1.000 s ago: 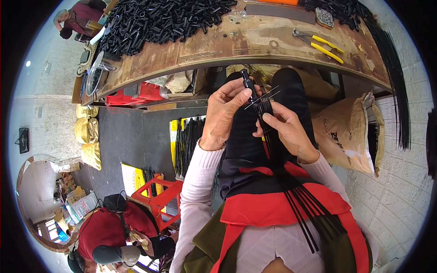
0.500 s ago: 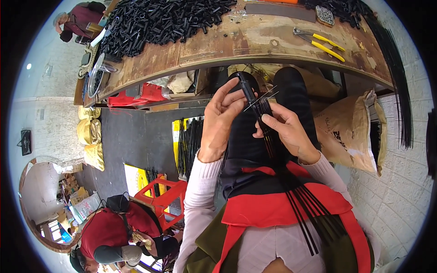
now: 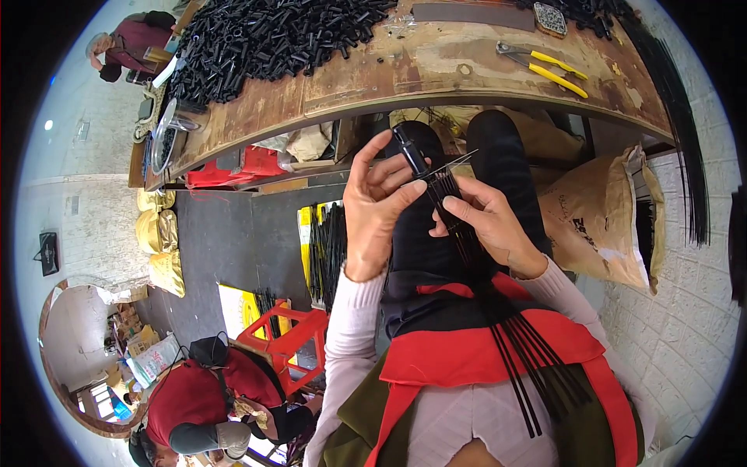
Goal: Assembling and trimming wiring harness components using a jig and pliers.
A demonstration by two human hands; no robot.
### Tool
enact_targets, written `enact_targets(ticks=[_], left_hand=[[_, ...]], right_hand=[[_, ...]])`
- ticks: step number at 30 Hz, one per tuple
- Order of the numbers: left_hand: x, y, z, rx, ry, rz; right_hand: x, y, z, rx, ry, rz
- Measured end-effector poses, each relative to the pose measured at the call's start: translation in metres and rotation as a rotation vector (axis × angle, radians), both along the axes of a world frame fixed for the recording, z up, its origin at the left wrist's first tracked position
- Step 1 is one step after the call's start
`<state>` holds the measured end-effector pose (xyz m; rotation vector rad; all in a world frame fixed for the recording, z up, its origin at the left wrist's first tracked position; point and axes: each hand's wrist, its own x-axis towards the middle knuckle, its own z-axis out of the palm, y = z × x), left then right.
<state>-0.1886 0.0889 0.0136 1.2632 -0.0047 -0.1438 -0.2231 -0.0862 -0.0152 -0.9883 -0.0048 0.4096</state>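
Observation:
My right hand [image 3: 489,221] is closed round a bundle of thin black umbrella ribs [image 3: 465,243], thumb on top. The ribs' loose ends [image 3: 520,366] fan out down across my lap. At the upper end of the bundle stands a black plastic tube [image 3: 410,149], tilted up to the left, like an umbrella runner. My left hand [image 3: 375,204] curls about this tube; its thumb tip presses where tube and ribs meet, and its index finger is raised beside the tube's top. Several thin rods [image 3: 459,160] stick out to the right from that joint.
On the wooden bench [image 3: 350,92] ahead lie a heap of black tubes [image 3: 272,43], yellow-handled pincers [image 3: 548,66] and a grey strip [image 3: 471,15]. A paper sack [image 3: 595,222] stands right. Left are a red stool [image 3: 299,342] and a person in dark red [image 3: 194,401]; another person [image 3: 136,43] is far left.
My left index finger has lifted slightly away from the tube's top. The left thumb has slid right onto the joint with the ribs. My right hand keeps its hold.

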Motion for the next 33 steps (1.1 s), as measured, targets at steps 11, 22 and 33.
enact_targets(ticks=[11,22,33], left_hand=[[0.017,0.003,-0.028,-0.530,0.182,-0.382],[0.004,0.008,0.021,-0.105,0.138,-0.262],[0.004,0.013,0.017,-0.047,0.123,-0.181]], right_hand=[[0.002,-0.010,-0.002,0.077,-0.021,0.085],[0.003,0.002,0.006,0.092,-0.267,-0.053],[0.019,0.008,-0.001,-0.012,-0.315,-0.056]])
